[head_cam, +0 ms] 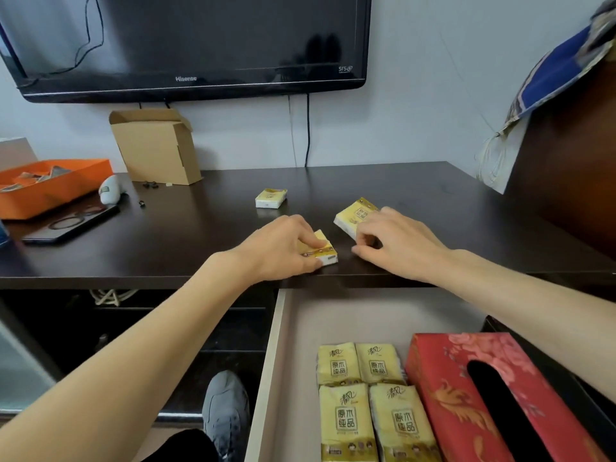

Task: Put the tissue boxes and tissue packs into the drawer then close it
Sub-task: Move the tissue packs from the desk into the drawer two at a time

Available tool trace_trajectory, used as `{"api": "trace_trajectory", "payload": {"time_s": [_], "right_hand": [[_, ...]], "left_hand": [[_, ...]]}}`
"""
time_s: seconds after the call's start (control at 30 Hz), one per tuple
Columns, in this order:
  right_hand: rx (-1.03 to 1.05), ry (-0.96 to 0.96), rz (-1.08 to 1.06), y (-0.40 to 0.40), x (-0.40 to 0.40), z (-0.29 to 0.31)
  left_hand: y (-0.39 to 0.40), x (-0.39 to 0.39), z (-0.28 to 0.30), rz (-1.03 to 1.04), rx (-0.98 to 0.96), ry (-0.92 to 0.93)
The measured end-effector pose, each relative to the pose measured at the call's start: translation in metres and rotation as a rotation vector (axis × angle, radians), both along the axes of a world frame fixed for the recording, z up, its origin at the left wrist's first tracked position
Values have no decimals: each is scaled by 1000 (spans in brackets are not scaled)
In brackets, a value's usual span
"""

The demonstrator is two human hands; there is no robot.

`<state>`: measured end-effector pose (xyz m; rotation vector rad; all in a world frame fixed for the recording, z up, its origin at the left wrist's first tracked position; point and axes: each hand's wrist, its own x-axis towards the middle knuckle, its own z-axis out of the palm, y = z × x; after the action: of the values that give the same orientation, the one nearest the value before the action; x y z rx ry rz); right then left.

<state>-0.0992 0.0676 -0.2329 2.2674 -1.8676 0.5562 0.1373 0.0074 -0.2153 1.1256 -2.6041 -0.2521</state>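
Three yellow tissue packs lie on the dark table [433, 195]. My left hand [283, 246] grips the near pack [328, 253] at the table's front edge. My right hand [396, 243] closes on a second pack [355, 213] just to the right. A third pack [270, 197] sits alone farther back. Below the table edge the drawer [286, 345] stands pulled out. Inside it lie several yellow tissue packs [363, 398] and, at their right, a red flowered tissue box [466, 395].
A cardboard box [156, 145] stands at the back under a wall-mounted TV [186, 45]. An orange tray [50, 188], a white gadget [110, 190] and a dark tablet [70, 225] lie at the left. My grey shoe [226, 411] is left of the drawer.
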Motion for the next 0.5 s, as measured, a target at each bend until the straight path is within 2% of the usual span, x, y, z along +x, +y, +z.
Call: {"api": "trace_trajectory", "payload": {"time_s": [0.2,0.33,0.5], "right_hand": [[-231,-305,-210,-10,-2,13],[29,-308,-347,-32,6,12],[98,-283,-371,-49,18,5]], "left_hand": [[11,1,-23,78,161,311],[10,0,-23,100,157,309],[9,2,-23,112,172,300]]}}
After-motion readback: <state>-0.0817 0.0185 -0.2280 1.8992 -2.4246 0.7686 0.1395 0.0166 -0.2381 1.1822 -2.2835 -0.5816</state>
